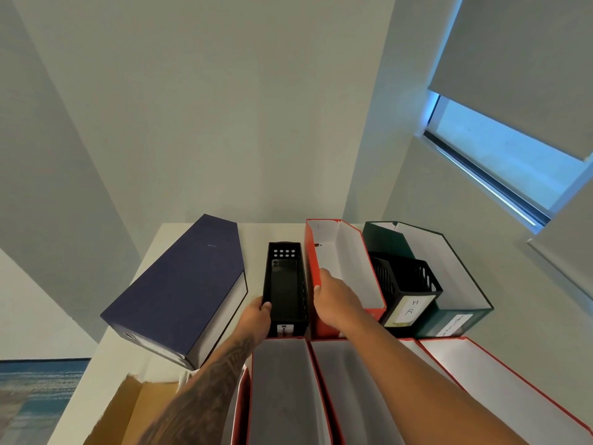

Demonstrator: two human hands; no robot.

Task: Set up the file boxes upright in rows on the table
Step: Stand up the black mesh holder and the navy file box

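Note:
A narrow black perforated file box (285,285) stands upright in the back row on the white table (154,252). My left hand (257,319) grips its near left edge. My right hand (333,298) presses against its right side, next to the red file box (345,261). Further right stand a black mesh file box labelled HR (405,284) and a dark green file box (449,271). A closed navy box (179,290) lies tilted at the left. Red file boxes (282,396) form the near row.
A brown cardboard piece (134,409) lies at the table's near left corner. The wall rises just behind the back row. A window with a roller blind (513,130) is at the upper right. Blue carpet (35,390) shows at the lower left.

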